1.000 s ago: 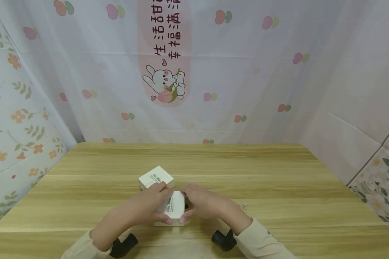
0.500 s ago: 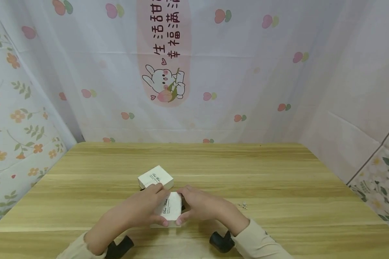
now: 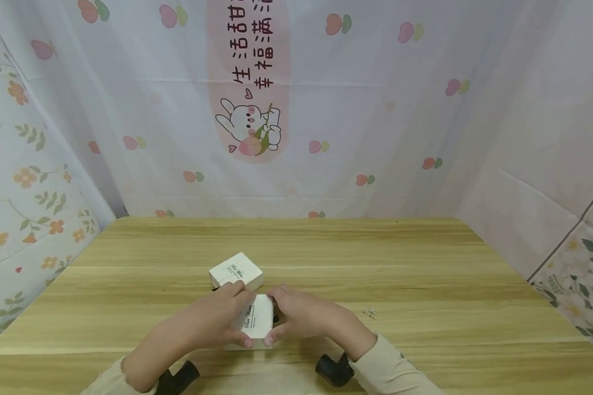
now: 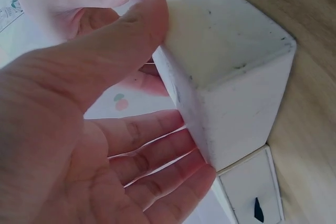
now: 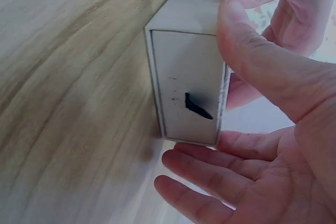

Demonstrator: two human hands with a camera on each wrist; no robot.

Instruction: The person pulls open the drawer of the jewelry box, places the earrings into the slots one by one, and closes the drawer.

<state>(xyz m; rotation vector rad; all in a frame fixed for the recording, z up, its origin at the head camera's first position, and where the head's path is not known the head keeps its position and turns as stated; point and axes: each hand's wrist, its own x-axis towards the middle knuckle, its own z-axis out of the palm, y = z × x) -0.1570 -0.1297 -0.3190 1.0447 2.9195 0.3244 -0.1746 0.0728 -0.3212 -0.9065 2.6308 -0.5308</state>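
Left hand (image 3: 216, 318) and right hand (image 3: 304, 314) pinch a box (image 3: 261, 318), seemingly positioning it, second box (image 3: 234, 270) toward eleven o'clock; next likely calls for even release.

Pale cloth (image 3: 365, 120) hangs straight ahead of me as back wall, creased, scattered with small pink, orange and green prints. Pink panel (image 3: 249, 82) on it: dark Chinese lettering (image 3: 264, 52), cartoon rabbit (image 3: 242, 119). Orange-flowered drape (image 3: 37, 159) on left. Paler drape (image 3: 538, 142) on right, blossoms (image 3: 580, 291) low down. Table (image 3: 350, 249) yellowish, wood-grained, streaked lengthwise. Light soft, diffuse.
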